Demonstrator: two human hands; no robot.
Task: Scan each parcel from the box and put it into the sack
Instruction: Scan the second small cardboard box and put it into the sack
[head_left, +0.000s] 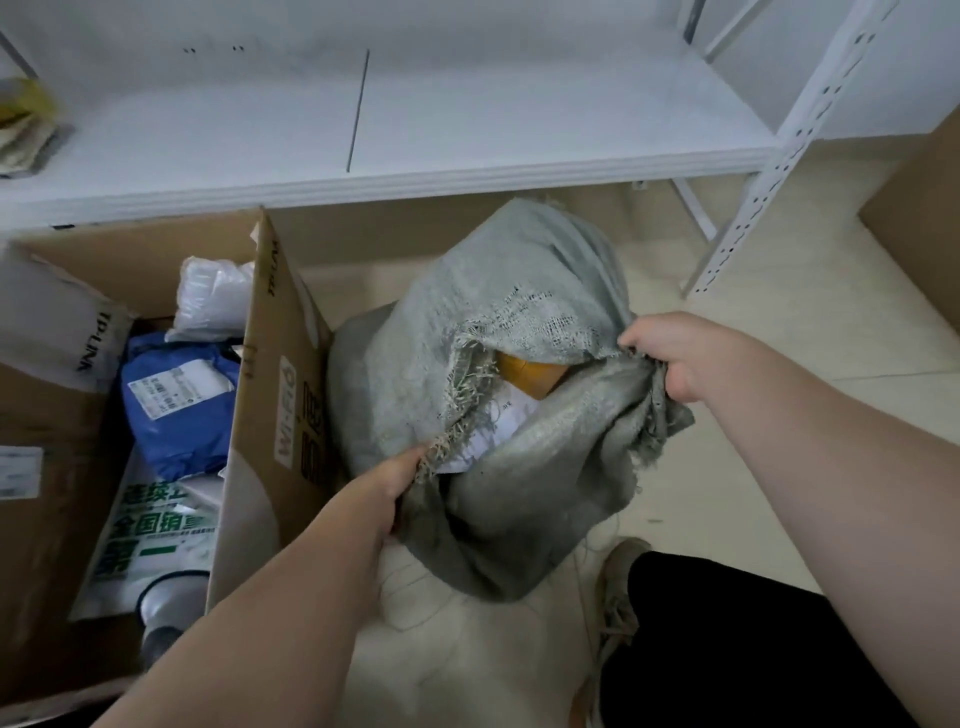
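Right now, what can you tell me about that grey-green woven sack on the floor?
The grey-green woven sack stands slumped on the pale floor beside the open cardboard box. Its mouth is frayed and worn into holes. The left hand and right hand grip its rim on opposite sides; an orange parcel and a white parcel show inside.

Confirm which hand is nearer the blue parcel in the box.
Left. The left hand grips the sack right of the blue parcel; the right hand grips it farther right.
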